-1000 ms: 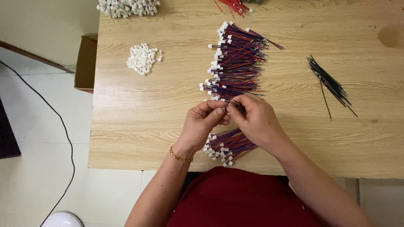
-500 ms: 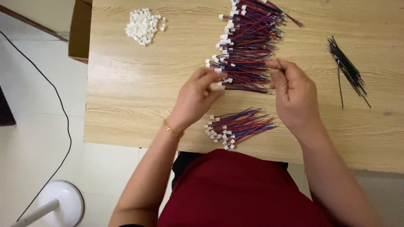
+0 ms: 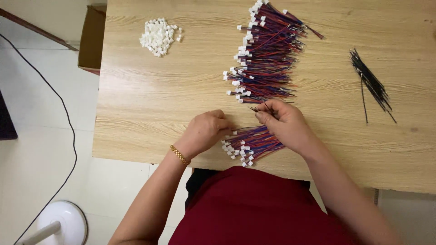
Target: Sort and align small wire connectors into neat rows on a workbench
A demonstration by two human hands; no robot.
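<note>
Two bundles of red-and-blue wires with white plugs lie before us, and our hands work between them. The small bundle (image 3: 252, 144) sits at the near edge of the wooden surface (image 3: 150, 104), its white plug ends fanned toward our left. Our left hand (image 3: 204, 132) rests just beside those plugs, fingers curled in; its grip looks clenched around something small, but we cannot tell what, since the fingertips hide it. Our right hand (image 3: 284, 121) lies over the far ends of the small bundle, and its grip pinches a thin wire (image 3: 256, 109) between thumb and forefinger, the dark tip poking out toward the left. A gold bracelet (image 3: 180, 154) circles our left wrist.

Just beyond the right hand, the large bundle (image 3: 265, 59) of the same wires spreads in a long row toward the far edge, plugs on the left side. Well apart to the right, a loose sheaf of black wires (image 3: 371, 84) lies slanted on the surface. At the far left, a heap of white plastic housings (image 3: 159, 35) sits on its own. Off the surface to the left we see a cardboard box (image 3: 92, 38), a black cable (image 3: 61, 109) on the pale floor, and a white round stand base (image 3: 61, 222).
</note>
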